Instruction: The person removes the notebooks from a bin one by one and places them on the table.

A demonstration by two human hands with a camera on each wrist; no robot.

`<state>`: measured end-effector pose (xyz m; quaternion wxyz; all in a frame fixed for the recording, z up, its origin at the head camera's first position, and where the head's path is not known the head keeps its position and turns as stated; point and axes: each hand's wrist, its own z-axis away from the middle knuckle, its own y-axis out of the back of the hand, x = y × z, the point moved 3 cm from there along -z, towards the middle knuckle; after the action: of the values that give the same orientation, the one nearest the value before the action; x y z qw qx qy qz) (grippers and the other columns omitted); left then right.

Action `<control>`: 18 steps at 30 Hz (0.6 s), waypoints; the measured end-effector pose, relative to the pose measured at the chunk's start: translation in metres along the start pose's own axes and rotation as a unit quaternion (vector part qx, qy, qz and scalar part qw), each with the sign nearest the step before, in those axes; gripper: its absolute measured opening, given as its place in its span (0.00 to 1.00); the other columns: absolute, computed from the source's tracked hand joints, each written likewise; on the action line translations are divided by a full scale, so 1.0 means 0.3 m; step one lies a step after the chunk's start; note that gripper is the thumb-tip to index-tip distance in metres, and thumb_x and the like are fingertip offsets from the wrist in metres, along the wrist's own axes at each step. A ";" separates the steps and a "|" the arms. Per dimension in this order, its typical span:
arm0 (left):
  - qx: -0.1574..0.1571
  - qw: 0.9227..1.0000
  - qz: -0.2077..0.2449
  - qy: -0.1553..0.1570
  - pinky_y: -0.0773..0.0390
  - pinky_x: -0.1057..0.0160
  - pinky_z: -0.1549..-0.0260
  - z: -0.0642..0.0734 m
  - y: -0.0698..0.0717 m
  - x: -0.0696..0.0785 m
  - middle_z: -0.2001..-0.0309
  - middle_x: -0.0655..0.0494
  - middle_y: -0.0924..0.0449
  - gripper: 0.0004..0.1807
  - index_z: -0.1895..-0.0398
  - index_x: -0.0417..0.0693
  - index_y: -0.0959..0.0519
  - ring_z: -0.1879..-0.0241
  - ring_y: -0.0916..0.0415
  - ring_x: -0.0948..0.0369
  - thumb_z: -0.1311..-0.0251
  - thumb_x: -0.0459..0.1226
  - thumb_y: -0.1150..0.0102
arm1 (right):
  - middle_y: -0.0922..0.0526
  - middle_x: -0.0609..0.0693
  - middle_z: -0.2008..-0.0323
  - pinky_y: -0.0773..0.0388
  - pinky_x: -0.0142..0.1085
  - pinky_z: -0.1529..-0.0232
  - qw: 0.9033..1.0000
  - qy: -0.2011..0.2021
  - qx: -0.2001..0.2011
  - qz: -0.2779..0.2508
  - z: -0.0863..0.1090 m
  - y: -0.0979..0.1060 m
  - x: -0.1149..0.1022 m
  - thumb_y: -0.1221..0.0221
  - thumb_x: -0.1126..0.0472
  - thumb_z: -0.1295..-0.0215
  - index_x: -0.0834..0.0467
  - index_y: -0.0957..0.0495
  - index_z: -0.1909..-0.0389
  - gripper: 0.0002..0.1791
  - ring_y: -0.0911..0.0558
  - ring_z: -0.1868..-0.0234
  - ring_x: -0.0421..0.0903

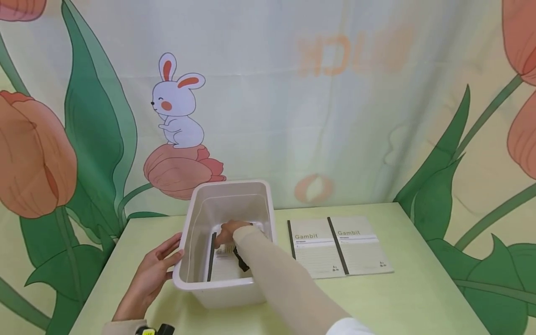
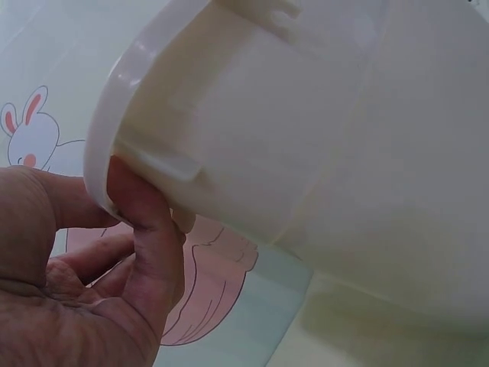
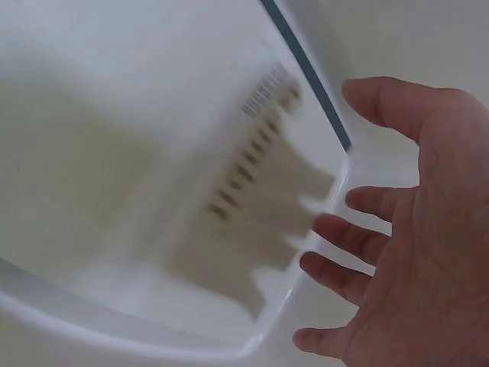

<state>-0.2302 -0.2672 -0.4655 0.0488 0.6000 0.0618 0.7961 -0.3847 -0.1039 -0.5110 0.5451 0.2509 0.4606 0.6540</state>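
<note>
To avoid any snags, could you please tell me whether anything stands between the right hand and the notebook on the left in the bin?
Nothing visible does: the right hand is inside the bin, close over that notebook.

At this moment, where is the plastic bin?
In the head view, the plastic bin is at the table's left side, left of two Gambit notebooks, its left rim gripped by the left hand.

Sleeves were beige, with white cloth at near right. Left wrist device: black, yellow-marked. Right wrist band: black.
</note>
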 end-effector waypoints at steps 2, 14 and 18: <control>0.001 1.000 0.000 -0.002 0.20 0.54 0.47 0.003 0.002 0.000 0.22 0.48 0.48 0.34 0.22 0.56 0.47 0.29 0.40 0.45 0.28 0.42 0.49 | 0.33 0.43 0.29 0.27 0.44 0.39 1.000 -0.003 -0.005 0.007 -0.008 -0.003 -0.006 0.39 0.33 0.47 0.38 0.26 0.37 0.35 0.29 0.34 0.43; -0.001 1.000 0.011 -0.005 0.21 0.52 0.45 0.007 0.004 0.003 0.22 0.47 0.48 0.34 0.22 0.55 0.47 0.28 0.41 0.44 0.28 0.41 0.49 | 0.23 0.43 0.42 0.24 0.42 0.44 1.000 -0.008 -0.015 -0.008 -0.025 -0.005 -0.010 0.36 0.35 0.51 0.40 0.19 0.49 0.28 0.24 0.48 0.42; -0.001 1.000 0.010 -0.003 0.22 0.50 0.44 0.006 0.007 0.001 0.22 0.47 0.48 0.34 0.22 0.56 0.47 0.28 0.41 0.44 0.28 0.41 0.49 | 0.27 0.46 0.38 0.27 0.44 0.41 1.000 -0.016 0.000 0.017 -0.050 -0.008 -0.010 0.35 0.32 0.53 0.39 0.19 0.47 0.31 0.27 0.41 0.45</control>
<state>-0.2284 -0.2691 -0.4644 0.0411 0.6030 0.0550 0.7948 -0.3950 -0.1115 -0.5194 0.5413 0.2687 0.4473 0.6593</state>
